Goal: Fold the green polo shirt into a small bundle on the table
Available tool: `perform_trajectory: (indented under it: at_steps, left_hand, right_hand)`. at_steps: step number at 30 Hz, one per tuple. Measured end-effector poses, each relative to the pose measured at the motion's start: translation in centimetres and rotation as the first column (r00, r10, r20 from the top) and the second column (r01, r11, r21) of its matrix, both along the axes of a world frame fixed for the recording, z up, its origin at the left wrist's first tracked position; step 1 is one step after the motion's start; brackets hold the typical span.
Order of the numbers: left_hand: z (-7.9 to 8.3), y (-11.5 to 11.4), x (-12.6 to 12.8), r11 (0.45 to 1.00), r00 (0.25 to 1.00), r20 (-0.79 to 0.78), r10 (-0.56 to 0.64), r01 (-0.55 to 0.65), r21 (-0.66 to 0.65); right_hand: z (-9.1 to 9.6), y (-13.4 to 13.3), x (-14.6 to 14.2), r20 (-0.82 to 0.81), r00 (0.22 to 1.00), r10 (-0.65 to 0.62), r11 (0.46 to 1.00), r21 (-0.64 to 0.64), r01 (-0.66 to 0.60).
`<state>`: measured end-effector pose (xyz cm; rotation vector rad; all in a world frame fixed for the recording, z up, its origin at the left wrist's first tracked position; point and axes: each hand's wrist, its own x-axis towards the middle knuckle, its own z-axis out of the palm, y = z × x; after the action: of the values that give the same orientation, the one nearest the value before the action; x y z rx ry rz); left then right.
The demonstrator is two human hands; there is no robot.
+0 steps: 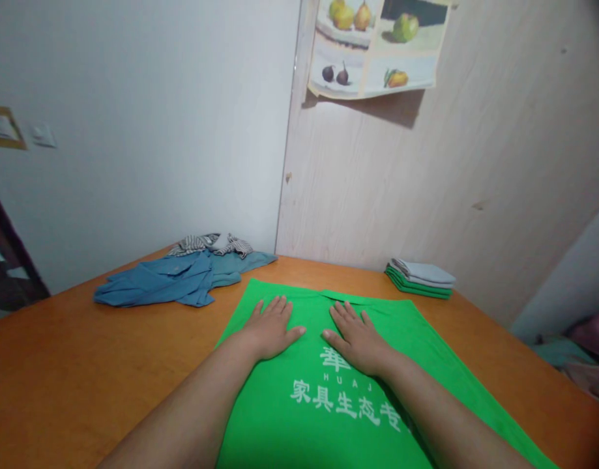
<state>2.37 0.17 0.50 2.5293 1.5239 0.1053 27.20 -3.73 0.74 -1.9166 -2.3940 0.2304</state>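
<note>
A green cloth [279,417] with white printed characters lies spread on the orange-brown table [147,365]; whether it is a shirt or an apron I cannot tell. My left hand [270,330] rests palm down on its upper left part, fingers stretched toward the far edge and thumb pointing inward. Palm down on the upper right part is my right hand [358,339], its fingers also spread. It covers part of the print. Neither hand grips the fabric. A small raised fold shows at the far edge between and beyond the hands.
Blue garments [167,280] lie loosely at the back left, with a striped cloth [211,244] behind them. At the back right sits a folded stack of grey and green cloths [421,279]. Walls border the table's far side, and a fruit poster [377,49] hangs there.
</note>
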Motion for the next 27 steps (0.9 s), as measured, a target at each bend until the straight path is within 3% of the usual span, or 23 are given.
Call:
perform_trajectory:
  at_steps: [19,24,27]
  left_hand:
    - [-0.1,0.0,0.0,1.000,0.999,0.043,0.003,-0.004,0.009]
    - [-0.1,0.0,0.0,1.000,0.998,0.058,0.002,-0.002,0.007]
    - [-0.3,0.1,-0.1,1.000,0.998,0.063,-0.002,0.001,0.012]
  right_hand:
    - [-0.5,0.2,0.0,-0.034,0.999,-0.014,1.000,-0.018,0.014]
    - [-0.9,1.5,2.5,-0.063,0.981,-0.183,0.975,0.116,0.189]
    - [-1.5,2.3,4.2,-0.030,0.944,-0.328,0.937,0.117,0.329]
